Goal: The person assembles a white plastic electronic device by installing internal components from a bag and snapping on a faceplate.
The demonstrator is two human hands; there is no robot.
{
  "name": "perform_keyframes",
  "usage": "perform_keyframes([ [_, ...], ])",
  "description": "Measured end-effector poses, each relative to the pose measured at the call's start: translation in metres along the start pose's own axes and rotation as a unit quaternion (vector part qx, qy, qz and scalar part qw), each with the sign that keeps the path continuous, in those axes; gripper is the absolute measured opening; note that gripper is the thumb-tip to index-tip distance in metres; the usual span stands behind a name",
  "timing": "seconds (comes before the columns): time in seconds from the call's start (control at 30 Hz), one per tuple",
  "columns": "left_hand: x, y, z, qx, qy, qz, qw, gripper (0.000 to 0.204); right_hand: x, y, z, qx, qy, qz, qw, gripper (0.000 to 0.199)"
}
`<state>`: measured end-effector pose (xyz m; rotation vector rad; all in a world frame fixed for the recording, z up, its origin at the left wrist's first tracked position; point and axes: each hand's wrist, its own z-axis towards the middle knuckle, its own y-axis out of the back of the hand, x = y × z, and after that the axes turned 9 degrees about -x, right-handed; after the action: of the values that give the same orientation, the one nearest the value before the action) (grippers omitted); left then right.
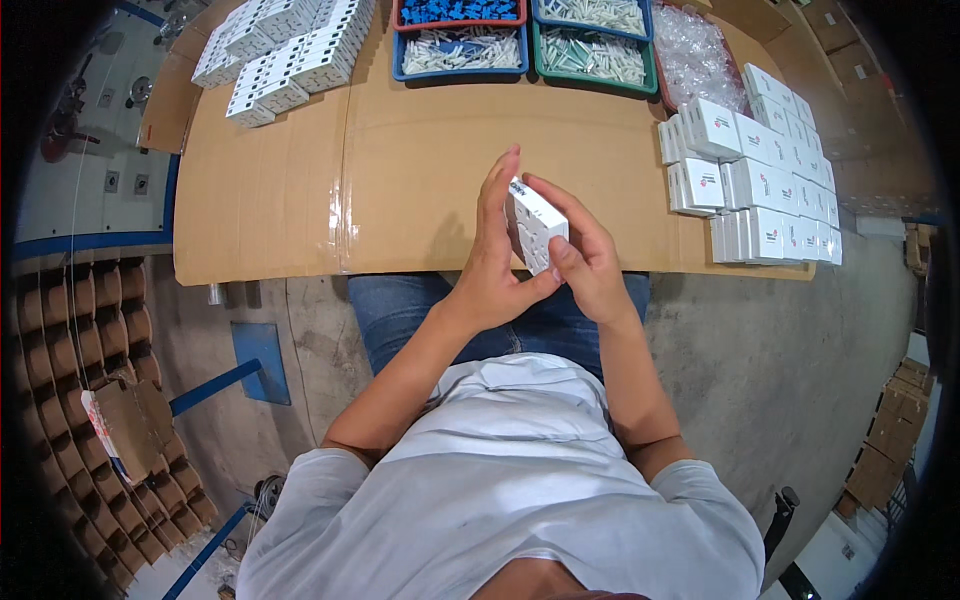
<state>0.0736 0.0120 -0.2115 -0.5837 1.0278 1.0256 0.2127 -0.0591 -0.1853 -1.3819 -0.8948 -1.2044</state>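
Over the near edge of the cardboard-covered table (420, 200), I hold a small white box-shaped unit (538, 225) between both hands. The unit is tilted, and small recesses mark the face turned toward me. My left hand (490, 260) presses along its left side, fingers nearly straight and thumb at the lower edge. On the other side, my right hand (595, 270) grips it with the thumb on the near corner and fingers bent behind. Parts of the unit are hidden by my fingers.
White slotted units (300, 55) stand stacked at the far left. Along the back are a red tray (460, 25) of blue parts, blue (460, 76) and green (600, 86) trays of pale slim pieces, and clear plastic bags (700, 60). White boxes (765, 190) are stacked at right.
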Motion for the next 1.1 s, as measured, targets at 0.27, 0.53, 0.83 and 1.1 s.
perform_keyframes([
  [0.27,-0.023,0.014,0.002,-0.047,0.327,-0.240,0.913,0.101,0.000,0.002,0.008,-0.065,0.186,-0.239,0.951,0.061],
  [0.53,-0.052,-0.007,0.007,-0.024,0.495,-0.288,0.820,0.059,-0.013,-0.001,0.012,-0.070,0.241,-0.273,0.929,0.064],
  [0.83,-0.045,-0.016,0.001,-0.076,0.471,-0.313,0.821,0.059,-0.016,0.003,0.011,-0.061,0.253,-0.279,0.924,0.070],
  [1.1,-0.049,-0.019,0.004,-0.074,0.470,-0.314,0.822,0.057,-0.022,0.003,0.013,-0.069,0.271,-0.266,0.923,0.069],
])
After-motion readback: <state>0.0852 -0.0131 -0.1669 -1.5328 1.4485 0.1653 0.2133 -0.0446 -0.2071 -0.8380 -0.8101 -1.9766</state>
